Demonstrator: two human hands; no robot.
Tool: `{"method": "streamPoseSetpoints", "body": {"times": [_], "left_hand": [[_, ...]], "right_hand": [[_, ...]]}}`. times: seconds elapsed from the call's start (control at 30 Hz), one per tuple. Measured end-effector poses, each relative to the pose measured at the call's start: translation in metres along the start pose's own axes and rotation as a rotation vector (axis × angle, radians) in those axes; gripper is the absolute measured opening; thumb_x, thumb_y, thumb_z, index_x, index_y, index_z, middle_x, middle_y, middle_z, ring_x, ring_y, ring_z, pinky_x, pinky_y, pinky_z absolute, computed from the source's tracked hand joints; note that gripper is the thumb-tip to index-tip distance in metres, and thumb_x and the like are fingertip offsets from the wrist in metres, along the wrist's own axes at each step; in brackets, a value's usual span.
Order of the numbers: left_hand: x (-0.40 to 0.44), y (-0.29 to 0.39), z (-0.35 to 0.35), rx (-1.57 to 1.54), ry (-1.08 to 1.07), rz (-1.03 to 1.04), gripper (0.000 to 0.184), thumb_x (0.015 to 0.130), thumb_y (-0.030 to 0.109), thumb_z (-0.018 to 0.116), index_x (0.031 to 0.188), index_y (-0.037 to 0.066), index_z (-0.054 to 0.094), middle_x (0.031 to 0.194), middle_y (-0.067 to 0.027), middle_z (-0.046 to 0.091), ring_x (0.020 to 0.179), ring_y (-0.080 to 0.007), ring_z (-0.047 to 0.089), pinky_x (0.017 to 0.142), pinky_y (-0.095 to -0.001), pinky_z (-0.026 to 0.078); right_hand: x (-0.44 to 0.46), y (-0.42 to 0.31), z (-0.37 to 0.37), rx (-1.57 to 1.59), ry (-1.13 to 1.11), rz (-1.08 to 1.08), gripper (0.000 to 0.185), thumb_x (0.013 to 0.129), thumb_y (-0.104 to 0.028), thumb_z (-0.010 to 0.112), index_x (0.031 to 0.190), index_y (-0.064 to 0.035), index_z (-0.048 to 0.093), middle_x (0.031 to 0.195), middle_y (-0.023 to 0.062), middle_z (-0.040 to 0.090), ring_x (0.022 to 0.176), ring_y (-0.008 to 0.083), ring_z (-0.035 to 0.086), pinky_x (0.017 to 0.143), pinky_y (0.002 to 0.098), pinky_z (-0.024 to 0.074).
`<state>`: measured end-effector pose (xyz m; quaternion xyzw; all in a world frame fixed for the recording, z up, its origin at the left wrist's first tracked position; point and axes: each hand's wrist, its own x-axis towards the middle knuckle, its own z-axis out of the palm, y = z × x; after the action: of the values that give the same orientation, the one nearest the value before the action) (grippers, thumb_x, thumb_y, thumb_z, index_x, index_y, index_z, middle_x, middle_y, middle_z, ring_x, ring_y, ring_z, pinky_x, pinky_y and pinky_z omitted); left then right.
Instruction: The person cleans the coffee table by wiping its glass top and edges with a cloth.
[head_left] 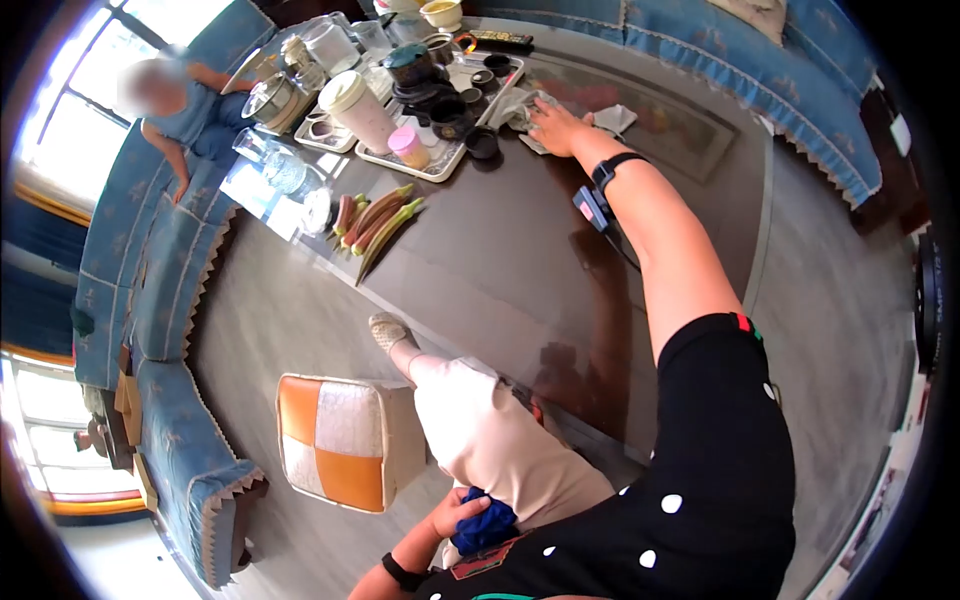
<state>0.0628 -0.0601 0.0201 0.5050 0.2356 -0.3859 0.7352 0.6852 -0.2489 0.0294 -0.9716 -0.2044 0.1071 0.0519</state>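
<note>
My right hand [558, 128] is stretched out over the dark glass coffee table [500, 255], its fingers extended and apart over crumpled whitish tissue or plastic [513, 108]. A flat pale sheet [614, 119] shows beside that hand. Low in the view, against my lap, my left hand [456, 512] has its fingers closed round a bunched dark blue cloth [486, 524]. Nearest to the right hand among the dishes is a small dark cup [482, 143]. Several reddish-green okra pods [375, 225] lie near the table's edge.
A metal-rimmed tray [437, 172] holds a teapot [408, 65], dark cups and a pink-lidded jar [408, 146]. Near it stand a tall white-lidded cup [357, 110] and a glass jug [285, 175]. An orange-and-white stool [335, 440] stands on the floor. Another person [195, 115] sits on the blue sofa [160, 270].
</note>
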Motion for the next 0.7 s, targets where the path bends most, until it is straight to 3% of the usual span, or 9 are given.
{"method": "streamPoseSetpoints", "body": {"times": [0.23, 0.33, 0.4, 0.47, 0.7], "left_hand": [[-0.004, 0.009, 0.000, 0.006, 0.031, -0.040, 0.026, 0.092, 0.023, 0.060, 0.083, 0.001, 0.068, 0.068, 0.0034, 0.063, 0.058, -0.0038, 0.053, 0.056, -0.0208, 0.044], [-0.005, 0.009, 0.002, 0.016, 0.056, -0.032, 0.026, 0.093, 0.023, 0.060, 0.084, 0.000, 0.068, 0.069, 0.0028, 0.063, 0.059, -0.0039, 0.054, 0.056, -0.0207, 0.044], [-0.004, 0.009, 0.003, 0.043, 0.112, -0.065, 0.029, 0.091, 0.023, 0.060, 0.075, 0.000, 0.066, 0.063, -0.0001, 0.062, 0.056, -0.0081, 0.056, 0.056, -0.0231, 0.046], [-0.003, 0.001, -0.004, 0.010, 0.083, -0.049, 0.027, 0.093, 0.023, 0.059, 0.083, 0.000, 0.068, 0.069, 0.0018, 0.064, 0.058, -0.0053, 0.056, 0.057, -0.0211, 0.045], [0.003, -0.007, -0.010, 0.027, 0.089, -0.045, 0.029, 0.091, 0.026, 0.061, 0.085, -0.001, 0.069, 0.068, 0.0013, 0.064, 0.058, -0.0058, 0.056, 0.057, -0.0211, 0.046]], "right_hand": [[0.020, 0.050, -0.012, 0.114, 0.082, 0.219, 0.060, 0.096, -0.050, 0.036, 0.151, -0.0345, 0.016, 0.160, -0.0042, 0.004, 0.147, 0.0240, 0.010, 0.112, 0.0657, 0.0109], [0.012, 0.094, -0.011, 0.088, 0.138, 0.325, 0.062, 0.096, -0.054, 0.034, 0.151, -0.0324, 0.017, 0.160, -0.0038, 0.004, 0.146, 0.0257, 0.012, 0.112, 0.0652, 0.0124], [0.003, 0.137, -0.009, 0.084, 0.201, 0.404, 0.062, 0.095, -0.055, 0.035, 0.151, -0.0311, 0.020, 0.160, -0.0033, 0.005, 0.146, 0.0270, 0.013, 0.111, 0.0655, 0.0142], [-0.011, 0.188, -0.005, 0.082, 0.236, 0.491, 0.063, 0.095, -0.056, 0.035, 0.151, -0.0312, 0.021, 0.160, -0.0028, 0.006, 0.146, 0.0277, 0.014, 0.111, 0.0655, 0.0155], [-0.115, 0.306, 0.000, 0.100, 0.294, 0.777, 0.062, 0.094, -0.054, 0.036, 0.150, -0.0305, 0.024, 0.160, 0.0006, 0.011, 0.145, 0.0293, 0.017, 0.111, 0.0626, 0.0177]]}}
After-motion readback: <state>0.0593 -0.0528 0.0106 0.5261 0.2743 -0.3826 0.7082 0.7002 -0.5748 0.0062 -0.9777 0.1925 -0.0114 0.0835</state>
